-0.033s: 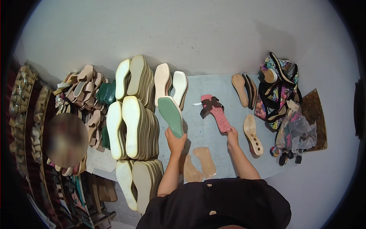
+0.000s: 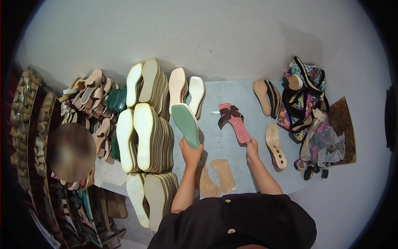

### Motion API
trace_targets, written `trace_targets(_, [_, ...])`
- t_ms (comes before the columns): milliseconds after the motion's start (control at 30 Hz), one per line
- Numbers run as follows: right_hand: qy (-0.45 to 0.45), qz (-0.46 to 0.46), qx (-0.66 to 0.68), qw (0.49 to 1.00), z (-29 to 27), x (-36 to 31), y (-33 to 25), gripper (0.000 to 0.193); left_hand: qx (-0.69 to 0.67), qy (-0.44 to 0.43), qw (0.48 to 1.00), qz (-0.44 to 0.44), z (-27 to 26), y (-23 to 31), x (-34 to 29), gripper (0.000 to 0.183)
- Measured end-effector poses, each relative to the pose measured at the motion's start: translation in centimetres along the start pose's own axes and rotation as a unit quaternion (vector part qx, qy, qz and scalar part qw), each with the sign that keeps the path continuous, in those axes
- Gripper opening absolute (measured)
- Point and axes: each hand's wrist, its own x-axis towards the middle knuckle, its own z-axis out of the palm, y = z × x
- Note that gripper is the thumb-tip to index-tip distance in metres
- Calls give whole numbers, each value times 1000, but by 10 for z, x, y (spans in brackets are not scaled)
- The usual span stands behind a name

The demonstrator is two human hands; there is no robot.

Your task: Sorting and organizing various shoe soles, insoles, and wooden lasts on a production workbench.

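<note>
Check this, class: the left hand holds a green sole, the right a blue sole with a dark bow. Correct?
No: in the head view, the right hand holds a pink sole, not blue, with a dark bow; the left hand holds a green sole.

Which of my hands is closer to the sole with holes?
Right. The right hand is just left of the holed sole; the left hand is farther left, holding the green sole.
</note>
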Motion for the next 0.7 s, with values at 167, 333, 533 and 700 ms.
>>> trace_targets(167, [88,67,-423,899,31,-20,-26,44,36,9,999,6,-1,-4,11,66])
trace_targets(333, [97,-14,-520,849,24,-18,-11,72,73,-21,997,11,8,9,35,69])
trace_targets(533, [26,-16,-537,843,24,-26,-21,78,200,-50,975,86,33,15,97,73])
trace_targets(700, [30,-27,-541,840,20,-24,-13,78,262,-86,955,112,55,26,149,76])
